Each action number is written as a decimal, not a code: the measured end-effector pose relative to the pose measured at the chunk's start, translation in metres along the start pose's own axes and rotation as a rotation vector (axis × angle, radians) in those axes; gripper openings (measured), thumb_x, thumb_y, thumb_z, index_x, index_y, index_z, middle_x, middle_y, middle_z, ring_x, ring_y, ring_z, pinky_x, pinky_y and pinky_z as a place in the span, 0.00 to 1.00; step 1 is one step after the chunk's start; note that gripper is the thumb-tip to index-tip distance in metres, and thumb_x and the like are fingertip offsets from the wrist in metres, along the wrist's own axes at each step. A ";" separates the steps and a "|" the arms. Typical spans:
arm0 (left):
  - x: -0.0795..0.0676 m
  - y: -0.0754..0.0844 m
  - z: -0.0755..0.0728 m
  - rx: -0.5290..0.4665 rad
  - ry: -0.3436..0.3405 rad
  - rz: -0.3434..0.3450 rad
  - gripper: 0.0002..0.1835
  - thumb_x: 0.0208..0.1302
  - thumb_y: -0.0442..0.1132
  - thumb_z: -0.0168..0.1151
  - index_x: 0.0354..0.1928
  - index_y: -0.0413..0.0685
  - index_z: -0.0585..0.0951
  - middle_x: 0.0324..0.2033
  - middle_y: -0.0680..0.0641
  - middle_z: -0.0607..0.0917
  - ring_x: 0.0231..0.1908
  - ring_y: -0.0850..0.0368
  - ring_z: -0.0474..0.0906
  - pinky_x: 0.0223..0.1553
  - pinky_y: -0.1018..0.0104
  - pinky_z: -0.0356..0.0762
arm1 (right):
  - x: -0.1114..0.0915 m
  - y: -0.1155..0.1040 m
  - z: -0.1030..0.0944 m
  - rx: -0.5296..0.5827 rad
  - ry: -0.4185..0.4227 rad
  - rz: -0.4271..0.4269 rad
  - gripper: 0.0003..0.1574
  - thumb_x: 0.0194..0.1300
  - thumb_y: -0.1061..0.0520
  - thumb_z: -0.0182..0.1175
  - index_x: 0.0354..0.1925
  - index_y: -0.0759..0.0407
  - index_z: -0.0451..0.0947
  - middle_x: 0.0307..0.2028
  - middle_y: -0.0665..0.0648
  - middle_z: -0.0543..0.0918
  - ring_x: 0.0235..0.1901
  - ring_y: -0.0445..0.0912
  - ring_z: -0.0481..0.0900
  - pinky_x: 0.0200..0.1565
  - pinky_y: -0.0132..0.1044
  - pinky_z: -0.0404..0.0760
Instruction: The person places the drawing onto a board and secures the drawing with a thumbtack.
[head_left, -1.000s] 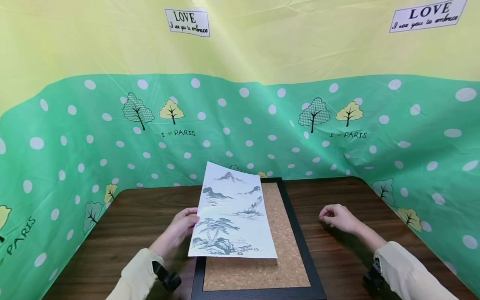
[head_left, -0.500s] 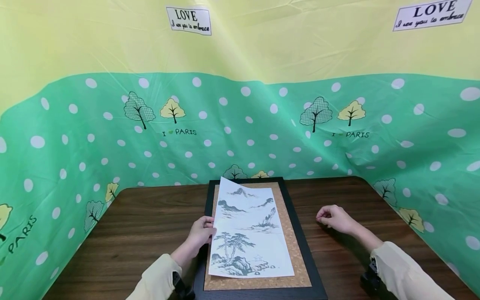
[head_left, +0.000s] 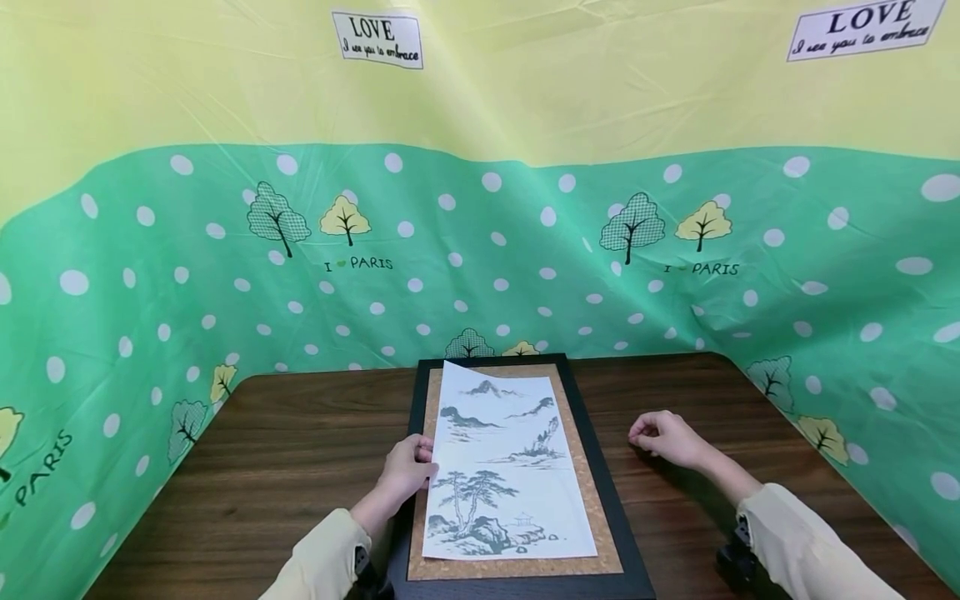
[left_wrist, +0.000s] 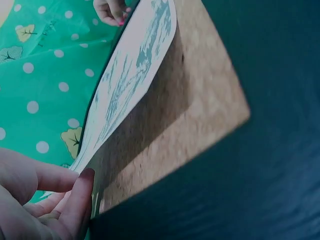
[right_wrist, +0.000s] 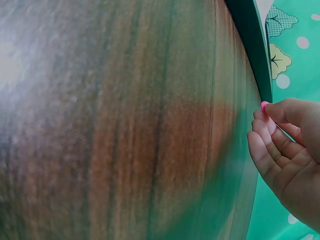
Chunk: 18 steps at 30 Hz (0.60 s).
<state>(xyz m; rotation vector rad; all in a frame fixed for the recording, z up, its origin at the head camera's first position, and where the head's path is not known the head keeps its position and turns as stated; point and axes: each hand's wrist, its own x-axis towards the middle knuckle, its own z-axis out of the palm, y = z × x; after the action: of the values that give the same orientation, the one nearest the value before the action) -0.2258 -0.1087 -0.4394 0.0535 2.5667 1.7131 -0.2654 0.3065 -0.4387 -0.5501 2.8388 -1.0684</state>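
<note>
A white sheet of paper (head_left: 495, 467) printed with a grey-green ink landscape lies over a black-framed cork board (head_left: 450, 569). My left hand (head_left: 407, 468) pinches the sheet's left edge between thumb and fingers. In the left wrist view the paper (left_wrist: 130, 75) curves up from the cork (left_wrist: 210, 85) and casts a shadow on it. My right hand (head_left: 670, 438) is held right of the board, its fingertips together. The right wrist view shows a small pink push pin (right_wrist: 264, 106) at its thumb tip, mostly hidden by the fingers.
The board lies on a dark brown wooden table (head_left: 300, 433). Behind and at the sides hangs a green and yellow cloth (head_left: 337, 317) with white dots and printed trees. A black wrist device (head_left: 738, 554) sits at the right sleeve.
My left hand has brought the sheet rightward and down toward me, so it now lies over the cork area within the frame. The right hand has shifted slightly left.
</note>
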 end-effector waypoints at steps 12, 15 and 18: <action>0.009 -0.003 -0.016 0.284 0.110 0.120 0.17 0.45 0.29 0.66 0.40 0.32 0.77 0.31 0.42 0.80 0.31 0.53 0.75 0.31 0.61 0.76 | 0.002 -0.001 0.000 0.005 0.003 -0.001 0.05 0.58 0.68 0.54 0.32 0.66 0.77 0.27 0.55 0.78 0.24 0.41 0.72 0.24 0.33 0.76; 0.016 -0.010 -0.024 0.349 0.122 0.127 0.19 0.48 0.33 0.67 0.43 0.34 0.77 0.39 0.39 0.79 0.37 0.48 0.74 0.39 0.55 0.74 | 0.004 -0.003 0.000 0.013 0.003 0.020 0.05 0.58 0.68 0.53 0.32 0.66 0.77 0.27 0.55 0.78 0.24 0.42 0.72 0.25 0.33 0.76; 0.023 -0.019 -0.031 0.353 0.109 0.131 0.22 0.49 0.35 0.67 0.48 0.35 0.76 0.45 0.37 0.77 0.43 0.45 0.73 0.44 0.51 0.72 | 0.006 -0.004 0.000 0.007 -0.008 0.021 0.06 0.58 0.68 0.53 0.32 0.67 0.77 0.28 0.56 0.78 0.25 0.44 0.72 0.25 0.34 0.76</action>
<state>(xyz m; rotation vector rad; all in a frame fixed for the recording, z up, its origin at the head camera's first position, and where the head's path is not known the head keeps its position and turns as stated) -0.2509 -0.1434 -0.4453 0.1494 2.9778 1.3084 -0.2698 0.3016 -0.4352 -0.5220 2.8261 -1.0700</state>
